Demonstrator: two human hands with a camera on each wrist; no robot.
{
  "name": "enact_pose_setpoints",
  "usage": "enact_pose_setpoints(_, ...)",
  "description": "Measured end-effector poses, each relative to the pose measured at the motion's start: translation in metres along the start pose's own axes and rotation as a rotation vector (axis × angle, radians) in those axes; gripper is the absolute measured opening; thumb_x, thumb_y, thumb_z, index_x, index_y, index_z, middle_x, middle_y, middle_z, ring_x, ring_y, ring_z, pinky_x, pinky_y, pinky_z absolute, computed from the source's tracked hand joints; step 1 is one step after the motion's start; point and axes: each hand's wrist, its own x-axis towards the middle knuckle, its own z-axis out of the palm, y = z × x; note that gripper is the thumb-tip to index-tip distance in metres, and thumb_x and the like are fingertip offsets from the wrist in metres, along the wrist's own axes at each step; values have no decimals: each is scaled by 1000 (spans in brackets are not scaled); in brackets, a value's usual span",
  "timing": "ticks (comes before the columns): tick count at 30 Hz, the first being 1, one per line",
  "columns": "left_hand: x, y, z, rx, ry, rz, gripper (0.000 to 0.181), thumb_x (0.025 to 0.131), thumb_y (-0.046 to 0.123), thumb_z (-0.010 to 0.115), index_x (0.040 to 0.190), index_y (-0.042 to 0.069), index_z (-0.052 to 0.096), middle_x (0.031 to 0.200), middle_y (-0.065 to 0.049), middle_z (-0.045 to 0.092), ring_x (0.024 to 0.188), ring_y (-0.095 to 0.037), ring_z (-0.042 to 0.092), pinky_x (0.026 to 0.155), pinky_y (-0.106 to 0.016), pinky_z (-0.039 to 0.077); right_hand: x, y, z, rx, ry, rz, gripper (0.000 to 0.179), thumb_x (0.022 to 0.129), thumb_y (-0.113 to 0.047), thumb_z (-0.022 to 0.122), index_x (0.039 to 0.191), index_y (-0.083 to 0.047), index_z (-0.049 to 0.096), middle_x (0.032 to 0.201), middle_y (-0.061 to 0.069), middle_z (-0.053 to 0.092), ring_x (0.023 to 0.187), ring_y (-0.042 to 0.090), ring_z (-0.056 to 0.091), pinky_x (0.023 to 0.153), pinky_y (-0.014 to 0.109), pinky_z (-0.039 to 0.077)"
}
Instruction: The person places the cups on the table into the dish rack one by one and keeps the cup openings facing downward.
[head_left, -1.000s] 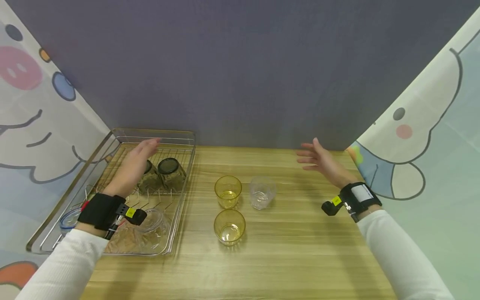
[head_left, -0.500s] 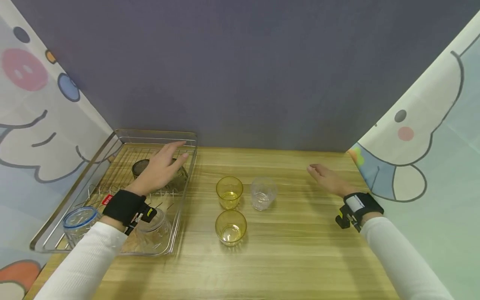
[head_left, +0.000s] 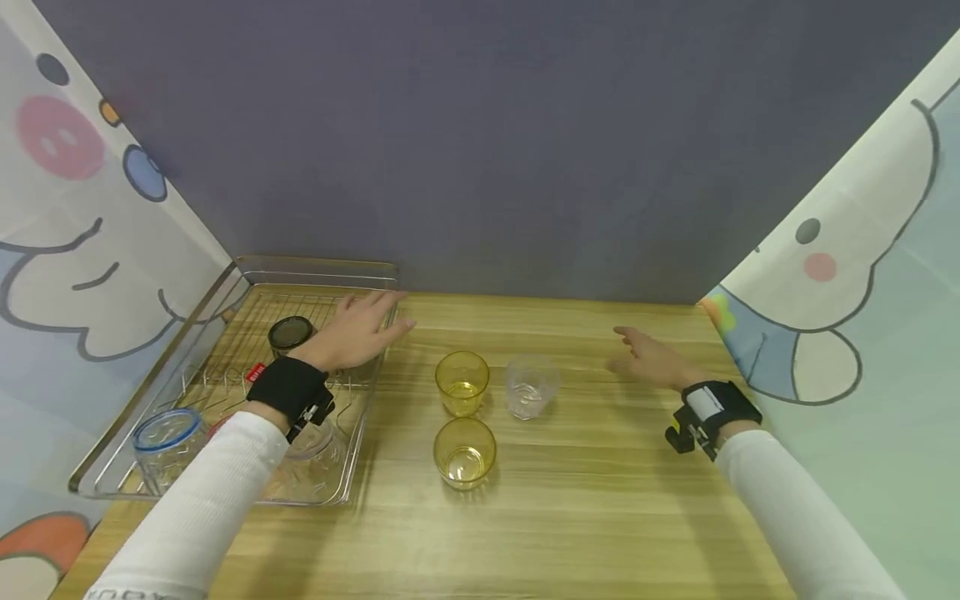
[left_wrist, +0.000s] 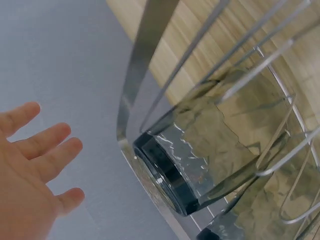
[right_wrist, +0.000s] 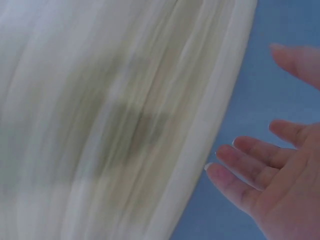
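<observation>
Left hand (head_left: 358,333) and right hand (head_left: 654,360) hung empty and loose, seemingly reaching; gripping the yellow glass (head_left: 462,387) nearest the left likely called for lowering that hand.

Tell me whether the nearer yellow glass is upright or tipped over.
Upright: in the head view, the yellow glass stands with its open rim up and its base on the wooden table.

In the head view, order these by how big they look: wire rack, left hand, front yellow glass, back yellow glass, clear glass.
1. Wire rack
2. Left hand
3. Front yellow glass, perhaps just nearer
Tied: back yellow glass, clear glass look alike
</observation>
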Motion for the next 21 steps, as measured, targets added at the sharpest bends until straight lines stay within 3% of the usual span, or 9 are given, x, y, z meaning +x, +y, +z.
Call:
enact_pose_setpoints(5,7,0,-1,3,-25,-13,65,102,47,35,151,6,29,154,-26,33,141,-44,24,112,-73,5,13,-24,7,13,-60,-54,97,84,-31,70,152,3,10,155,38,13,140,54,14,109,73,21)
enact_pose_setpoints(9,10,-2,0,-9,-30,-17,65,102,48,34,152,8,28,155,-25,32,142,-44,23,111,-74,5,24,-47,21,-47,-87,-136,103,79,-32,77,155,-10,11,157,32,8,141,51,12,105,76,26)
enact_pose_setpoints(13,8,-6,2,-47,-22,-42,67,102,50,33,152,7,27,156,-24,30,143,-43,21,111,-74,1,34,-68,35,-97,-125,-206,109,73,-44,80,156,-24,13,160,27,1,142,52,8,102,78,27)
enact_pose_setpoints(21,9,-11,11,-99,-34,-37,68,102,52,32,153,8,25,157,-25,29,143,-43,20,111,-75,-2,44,-89,54,-99,-217,-237,90,83,-32,73,155,-18,22,162,26,-1,144,48,3,107,77,18)
